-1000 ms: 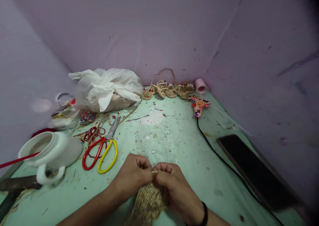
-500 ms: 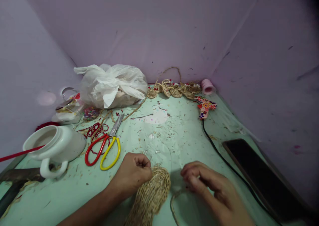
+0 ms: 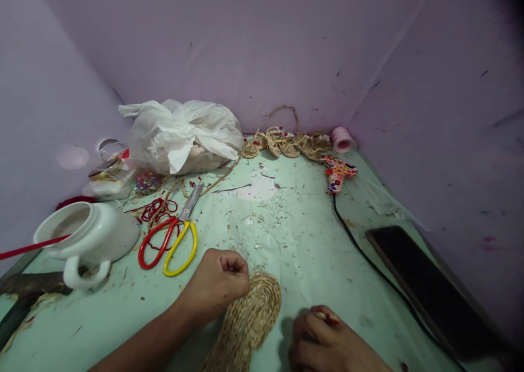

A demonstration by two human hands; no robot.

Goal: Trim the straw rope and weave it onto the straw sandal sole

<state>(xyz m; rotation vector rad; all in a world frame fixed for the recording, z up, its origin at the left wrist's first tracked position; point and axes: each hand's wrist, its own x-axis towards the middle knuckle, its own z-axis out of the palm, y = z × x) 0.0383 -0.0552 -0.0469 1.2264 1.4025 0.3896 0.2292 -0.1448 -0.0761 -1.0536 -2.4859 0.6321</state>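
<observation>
A long woven straw sole [image 3: 256, 312] with a rounded end lies on the green table in front of me, its lower part cut off by the frame edge. My left hand [image 3: 223, 279] is closed at the sole's upper left edge, thumb and curled fingers pinching there; the fingertips are partly hidden. To the right of the sole, apart from it, my right hand [image 3: 327, 339] is closed low over the table. A small tan and red bit shows between its fingers, too little to name. Left of my left hand lie scissors [image 3: 180, 227] with one red and one yellow handle.
A white mug [image 3: 98, 241] lies tipped at left, above a hammer [image 3: 33, 290]. Behind are a white plastic bag [image 3: 188, 142], small straw sandals [image 3: 286, 142] and a pink spool [image 3: 343, 140]. A cloth-covered tool [image 3: 338, 172] with a black cord and a phone [image 3: 434, 290] lie at right.
My right hand has moved down and turned over, its fingers now closed. The cord beside it has gone out of sight. My left hand and the sole are nearly unmoved.
</observation>
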